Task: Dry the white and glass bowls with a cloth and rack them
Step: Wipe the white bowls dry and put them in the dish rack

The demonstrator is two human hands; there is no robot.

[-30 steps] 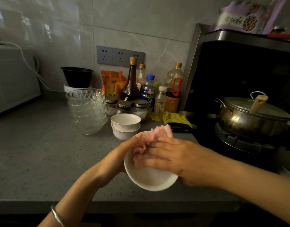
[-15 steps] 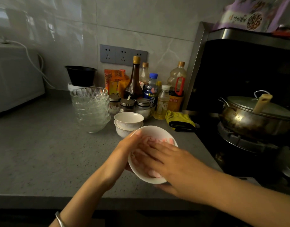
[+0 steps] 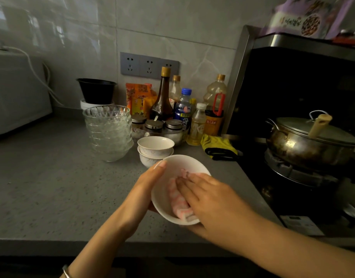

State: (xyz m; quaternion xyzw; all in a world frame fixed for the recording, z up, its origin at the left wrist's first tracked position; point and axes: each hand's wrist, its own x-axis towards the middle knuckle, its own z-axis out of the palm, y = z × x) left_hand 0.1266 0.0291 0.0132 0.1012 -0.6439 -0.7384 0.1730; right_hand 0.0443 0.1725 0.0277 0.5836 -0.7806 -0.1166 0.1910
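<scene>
One white bowl (image 3: 187, 163) tilts its mouth toward the person; the left hand (image 3: 144, 190) grips its rim, the right hand (image 3: 211, 199) presses a cloth (image 3: 177, 200) inside with straight fingers.

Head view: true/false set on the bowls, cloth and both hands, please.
1. The left hand grips the white bowl. True.
2. The right hand presses a pink cloth inside that bowl. True.
3. The glass bowls lie scattered singly. False: they stand in one stack.
4. The pot has no lid. False: its lid is on.
5. Behind the held bowl, two more white bowls sit stacked. True.
</scene>
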